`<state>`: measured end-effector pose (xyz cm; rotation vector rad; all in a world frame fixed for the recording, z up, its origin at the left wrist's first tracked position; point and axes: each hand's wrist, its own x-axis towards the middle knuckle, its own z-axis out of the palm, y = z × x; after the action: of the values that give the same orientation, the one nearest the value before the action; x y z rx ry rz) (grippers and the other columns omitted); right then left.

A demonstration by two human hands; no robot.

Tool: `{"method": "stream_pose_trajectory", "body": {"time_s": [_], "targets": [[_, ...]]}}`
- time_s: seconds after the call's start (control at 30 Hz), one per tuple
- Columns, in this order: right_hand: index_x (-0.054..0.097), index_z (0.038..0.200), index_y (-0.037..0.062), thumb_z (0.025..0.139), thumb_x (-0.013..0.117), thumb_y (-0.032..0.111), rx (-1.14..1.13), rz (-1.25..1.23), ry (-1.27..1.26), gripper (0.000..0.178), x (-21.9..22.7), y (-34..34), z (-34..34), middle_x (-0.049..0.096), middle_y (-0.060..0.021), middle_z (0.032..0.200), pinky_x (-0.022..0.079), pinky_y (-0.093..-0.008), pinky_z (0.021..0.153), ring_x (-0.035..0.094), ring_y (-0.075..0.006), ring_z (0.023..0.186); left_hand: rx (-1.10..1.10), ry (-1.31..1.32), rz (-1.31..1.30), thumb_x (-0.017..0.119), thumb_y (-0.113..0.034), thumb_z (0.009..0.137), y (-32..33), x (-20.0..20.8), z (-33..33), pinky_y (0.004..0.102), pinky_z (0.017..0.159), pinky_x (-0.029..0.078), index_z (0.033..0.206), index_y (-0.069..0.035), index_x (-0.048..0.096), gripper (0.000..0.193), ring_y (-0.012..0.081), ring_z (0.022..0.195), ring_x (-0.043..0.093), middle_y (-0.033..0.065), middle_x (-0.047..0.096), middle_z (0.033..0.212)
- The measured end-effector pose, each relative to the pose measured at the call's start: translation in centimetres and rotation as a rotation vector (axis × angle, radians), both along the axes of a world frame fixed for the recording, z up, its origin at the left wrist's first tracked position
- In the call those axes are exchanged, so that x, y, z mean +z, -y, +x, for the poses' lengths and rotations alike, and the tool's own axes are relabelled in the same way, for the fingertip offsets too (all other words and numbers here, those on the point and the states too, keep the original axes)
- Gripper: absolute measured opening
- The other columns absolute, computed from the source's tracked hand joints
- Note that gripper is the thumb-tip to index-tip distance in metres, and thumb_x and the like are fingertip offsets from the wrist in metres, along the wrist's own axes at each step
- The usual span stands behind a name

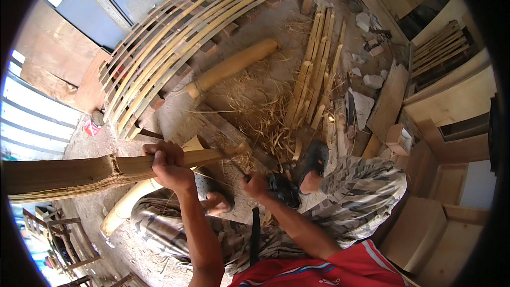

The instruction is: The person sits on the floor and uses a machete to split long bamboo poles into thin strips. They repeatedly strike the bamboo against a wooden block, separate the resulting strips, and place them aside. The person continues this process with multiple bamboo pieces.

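A long split bamboo piece [69,175] reaches in from the left edge, with a joint partway along and a frayed lower edge. My left hand [171,166] is closed around it near its tapered right end. Below and right of that end, my right hand [257,185] is closed on the handle of a thin dark blade, probably a knife [238,168], which points up and left toward the bamboo. Whether blade and bamboo touch, I cannot tell. Under the split piece, a whole bamboo pole [125,207] slants beside my left leg.
Ahead lies a thick bamboo log [234,69], near a rack of long slats [186,43] resting on bricks. Shavings [260,112] cover the floor before my feet. A bundle of bamboo strips [313,69] lies right of centre, beside rubble [372,80]. Wooden cabinets [451,154] stand at right.
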<state>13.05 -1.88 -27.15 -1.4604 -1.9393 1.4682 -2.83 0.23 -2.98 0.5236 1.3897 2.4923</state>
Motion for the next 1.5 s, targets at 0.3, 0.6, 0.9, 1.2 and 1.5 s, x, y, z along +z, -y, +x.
{"method": "stream_pose_trajectory", "body": {"time_s": [0.3,0.6,0.9,1.2,1.5], "targets": [[0.066,0.082,0.005,0.085,0.062,0.033,0.055,0.142,-0.056,0.029,4.7,1.1,-0.8,0.062,-0.0171,0.063,0.047,-0.0455,0.055,0.063,-0.0369,0.061,-0.026,-0.03,0.024,0.042,-0.014,0.082,1.2,-0.4,-1.2,0.0231,0.044,0.024,0.079,-0.011,0.037,0.007,0.0072,0.048,0.027,-0.0011,0.033,0.06],[0.068,0.083,0.0015,0.085,0.059,0.032,0.105,-0.29,0.285,0.032,-0.4,-1.2,1.1,0.066,-0.021,0.072,0.05,-0.0457,0.062,0.064,-0.039,0.067,-0.094,-0.081,0.058,0.042,-0.011,0.082,1.0,-0.4,-1.1,0.0243,0.044,0.025,0.076,-0.012,0.036,0.008,0.0086,0.047,0.027,-0.0015,0.032,0.057],[0.063,0.079,0.0018,0.087,0.063,0.035,-0.025,0.0,-0.085,0.034,-1.3,-0.2,-0.6,0.059,-0.0148,0.062,0.044,-0.0454,0.054,0.057,-0.0329,0.055,-0.095,-0.038,0.039,0.041,-0.011,0.082,0.4,-0.1,-0.1,0.0247,0.044,0.024,0.076,-0.013,0.033,0.01,0.0083,0.048,0.025,-0.0024,0.027,0.057],[0.062,0.079,0.0014,0.086,0.064,0.032,0.022,0.171,-0.087,0.031,0.9,1.2,-0.6,0.059,-0.0141,0.06,0.043,-0.0437,0.054,0.059,-0.036,0.058,-0.057,-0.045,0.04,0.043,-0.016,0.082,0.8,-0.8,-1.3,0.0251,0.043,0.023,0.077,-0.013,0.034,0.011,0.0085,0.047,0.025,-0.0022,0.028,0.057],[0.063,0.083,-0.0011,0.088,0.062,0.029,0.07,-0.303,0.333,0.03,-3.1,-1.8,0.9,0.061,-0.0169,0.063,0.044,-0.0468,0.055,0.061,-0.037,0.06,-0.105,-0.089,0.049,0.042,-0.017,0.082,1.1,-1.2,-1.4,0.0249,0.043,0.023,0.075,-0.012,0.032,0.013,0.0086,0.048,0.024,-0.0016,0.028,0.056]]}}
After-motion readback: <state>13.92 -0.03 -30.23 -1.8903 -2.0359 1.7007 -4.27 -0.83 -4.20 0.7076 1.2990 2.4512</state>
